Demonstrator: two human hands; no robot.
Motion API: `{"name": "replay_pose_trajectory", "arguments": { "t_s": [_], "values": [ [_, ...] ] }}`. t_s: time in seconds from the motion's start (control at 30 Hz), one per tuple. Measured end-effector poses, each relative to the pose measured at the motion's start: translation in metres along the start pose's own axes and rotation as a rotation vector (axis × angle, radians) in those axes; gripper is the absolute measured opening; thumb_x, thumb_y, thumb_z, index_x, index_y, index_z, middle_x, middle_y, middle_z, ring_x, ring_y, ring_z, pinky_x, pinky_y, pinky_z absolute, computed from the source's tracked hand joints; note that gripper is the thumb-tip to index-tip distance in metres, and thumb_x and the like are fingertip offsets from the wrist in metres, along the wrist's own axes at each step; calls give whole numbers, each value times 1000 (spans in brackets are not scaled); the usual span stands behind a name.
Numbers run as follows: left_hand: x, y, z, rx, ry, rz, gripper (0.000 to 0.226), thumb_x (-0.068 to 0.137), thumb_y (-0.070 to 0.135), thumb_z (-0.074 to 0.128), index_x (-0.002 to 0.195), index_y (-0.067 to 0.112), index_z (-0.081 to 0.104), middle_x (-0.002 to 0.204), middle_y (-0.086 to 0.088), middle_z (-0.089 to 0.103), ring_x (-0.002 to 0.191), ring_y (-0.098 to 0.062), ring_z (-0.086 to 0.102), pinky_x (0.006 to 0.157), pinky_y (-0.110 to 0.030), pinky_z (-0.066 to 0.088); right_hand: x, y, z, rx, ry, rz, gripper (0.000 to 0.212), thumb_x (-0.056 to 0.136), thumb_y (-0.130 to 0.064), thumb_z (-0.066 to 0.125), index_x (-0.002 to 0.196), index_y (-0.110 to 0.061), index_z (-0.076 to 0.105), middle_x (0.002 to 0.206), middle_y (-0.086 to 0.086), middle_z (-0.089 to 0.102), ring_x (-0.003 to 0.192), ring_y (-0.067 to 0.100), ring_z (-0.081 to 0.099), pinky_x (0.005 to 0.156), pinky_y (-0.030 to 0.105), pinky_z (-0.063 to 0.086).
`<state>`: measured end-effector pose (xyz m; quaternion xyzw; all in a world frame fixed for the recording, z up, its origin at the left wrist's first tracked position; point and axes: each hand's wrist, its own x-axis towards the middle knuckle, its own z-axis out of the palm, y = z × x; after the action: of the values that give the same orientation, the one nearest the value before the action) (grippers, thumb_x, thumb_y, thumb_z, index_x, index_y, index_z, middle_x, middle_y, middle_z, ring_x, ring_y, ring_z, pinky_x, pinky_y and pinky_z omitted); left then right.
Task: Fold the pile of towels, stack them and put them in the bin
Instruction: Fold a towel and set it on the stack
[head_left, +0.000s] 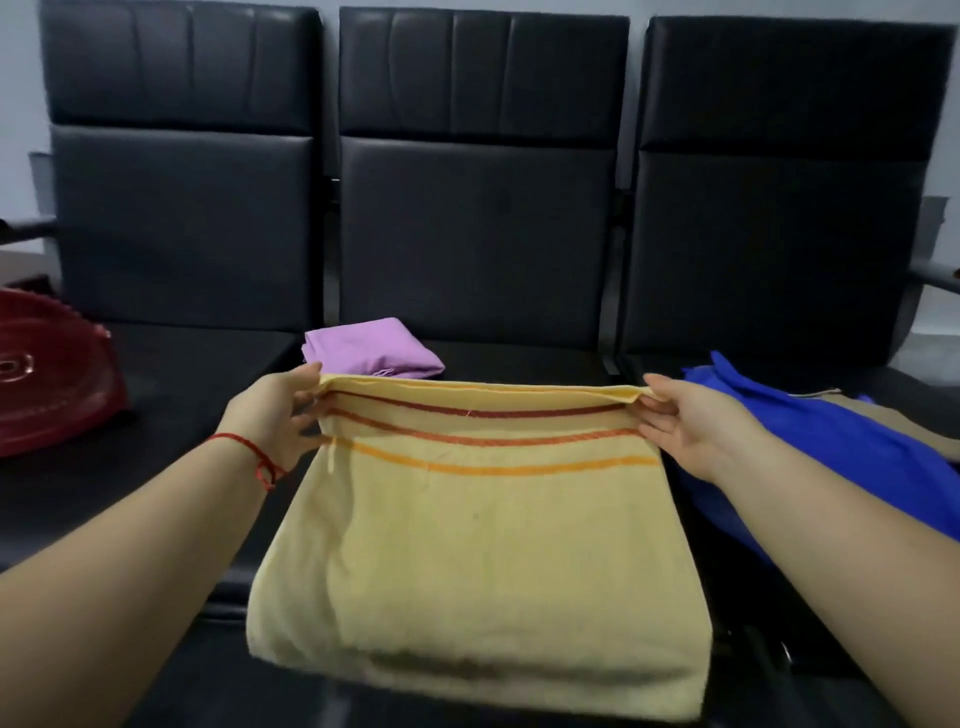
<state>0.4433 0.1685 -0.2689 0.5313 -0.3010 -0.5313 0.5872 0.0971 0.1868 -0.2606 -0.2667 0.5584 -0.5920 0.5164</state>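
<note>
- My left hand (280, 410) pinches the far left corner of the yellow towel (478, 545), thumb on top and fingers curled under the doubled edge
- My right hand (685, 426) holds the far right corner in the same way, though here the fingers look straighter, so this grip seems lighter to me
- Between the two hands the far edge is pulled tight and a little lifted; the three stripes run just under it
- The rest of the yellow towel lies already doubled on the black seat (156, 499) in front of me, its near fold toward my body
- I judge that I am in the middle of folding this towel; the next move should bring the held edge toward the near fold, with both corners level so the layers meet
- Behind it, the folded purple towel (371, 349) waits on the seat, so the stack can start there
- On the right the blue towel (831, 457) is not folded yet, with a beige cloth (898, 415) beside it
- The red bin (49, 374) lies at the far left, well apart
</note>
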Motion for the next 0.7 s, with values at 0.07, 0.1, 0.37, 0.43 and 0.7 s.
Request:
{"name": "replay_pose_trajectory", "arguments": {
  "t_s": [0.07,0.1,0.37,0.43,0.7],
  "values": [
    [20,-3,0,-29,13,26,27,93,12,50,118,16,58,97,-3,60,91,-17,60,89,-48,46,17,-3,10,35,-7,-15,25,96,-9,51,121,-7,57,96,8,59,105,21,59,95,35,42],
    [28,-4,0,-38,13,37,28,92,12,51,118,13,59,102,-4,61,93,-18,61,90,-49,46,24,-4,14,57,-12,-24,22,96,-10,51,118,-7,57,95,7,59,99,19,60,95,34,42],
    [77,0,14,-99,42,47,29,94,13,50,121,14,60,104,0,64,103,-14,63,93,-46,42,74,-11,43,142,-20,-52,14,95,-8,53,107,-9,59,86,3,60,103,19,62,103,38,40],
    [80,1,18,-103,44,44,25,95,13,49,117,14,59,103,0,65,102,-13,64,96,-46,41,79,-10,45,150,-21,-50,14,95,-7,52,107,-9,60,87,3,60,108,20,62,106,39,39],
    [63,-6,9,-94,45,47,18,93,11,49,106,14,61,102,-1,64,101,-15,65,102,-47,41,61,0,33,141,-4,-38,7,94,-6,54,95,-10,59,91,7,62,99,19,64,102,40,44]
  ]
}}
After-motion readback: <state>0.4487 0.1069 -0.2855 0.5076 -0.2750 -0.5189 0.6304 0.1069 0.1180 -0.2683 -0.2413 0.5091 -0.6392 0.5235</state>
